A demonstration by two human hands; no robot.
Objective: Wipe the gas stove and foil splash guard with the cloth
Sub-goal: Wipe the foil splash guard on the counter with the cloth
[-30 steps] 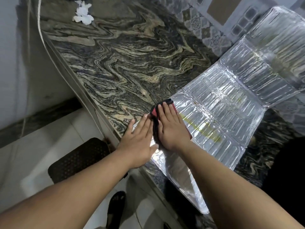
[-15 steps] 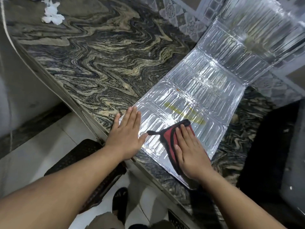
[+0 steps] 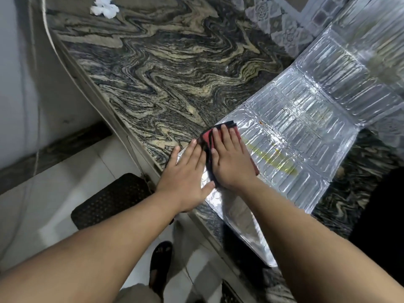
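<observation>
A: Biggest first?
B: Marble countertop [image 3: 166, 68], dark with tan swirls, fills the upper middle. Patterned wall tiles [image 3: 282, 25] behind it.
A: Next?
B: Foil splash guard [image 3: 306, 132], embossed, lying mostly flat on the counter with its near end hanging over the counter edge; far panels run up toward the wall at top right. Yellow streak [image 3: 273, 159] on it, right of the hands.
A: Floor?
B: White tiles, dark perforated mat [image 3: 111, 200] below the counter edge, a sandalled foot [image 3: 160, 265] bottom centre.
A: Hands?
B: Left hand [image 3: 185, 173] flat, fingers straight and together, pressing the foil's near-left corner at the counter edge, holding nothing. Right hand [image 3: 230, 158] also flat, fingers straight, pressing down on the cloth.
A: Cloth?
B: Red and black cloth [image 3: 207, 136], folded, on the foil's left edge under the right palm, showing past the fingertips and at both sides. Thumbs nearly touch.
A: Smallest?
B: White crumpled wad [image 3: 105, 8] at the counter's far left.
A: Stove?
B: Can't make one out.
</observation>
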